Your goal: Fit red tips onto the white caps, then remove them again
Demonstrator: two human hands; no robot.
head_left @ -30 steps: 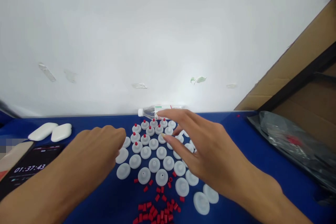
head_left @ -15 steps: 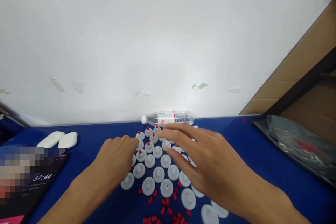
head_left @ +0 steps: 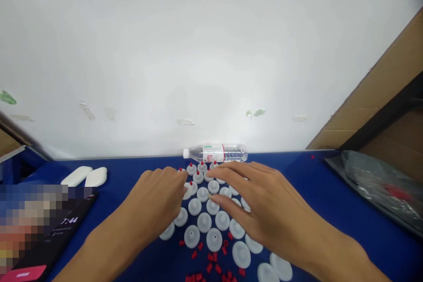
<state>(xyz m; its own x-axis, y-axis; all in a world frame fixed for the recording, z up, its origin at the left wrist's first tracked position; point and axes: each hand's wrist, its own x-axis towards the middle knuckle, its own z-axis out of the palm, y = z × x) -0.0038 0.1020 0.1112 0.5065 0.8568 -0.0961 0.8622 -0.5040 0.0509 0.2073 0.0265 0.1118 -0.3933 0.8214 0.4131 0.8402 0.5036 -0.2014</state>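
My left hand [head_left: 160, 198] is closed, its fingertips pinched at the edge of a tilted white nozzle cap [head_left: 187, 191]. Its fingers hide part of that piece. My right hand [head_left: 257, 198] hovers over the group, thumb and forefinger apart, with nothing visible between them. Close to the right fingertips stand a red-tipped white cap [head_left: 209, 176] and a plain one [head_left: 213, 186]. Several white round caps with centre spouts spread across the blue table [head_left: 132, 269]. The ones at the back carry small red tips; those in front, such as this bare cap [head_left: 214, 239], do not.
Loose red tips [head_left: 218, 269] lie scattered at the front. A clear water bottle [head_left: 214, 153] rests on its side against the white wall. To the left are two white rounded objects [head_left: 96, 177] and a phone [head_left: 62, 233]. A plastic bag [head_left: 383, 185] lies right, near cardboard [head_left: 366, 97].
The camera view has shifted slightly, moving the scene right and down. My left fingers now grip a cap, which is tilted. My right hand remains spread over the caps.
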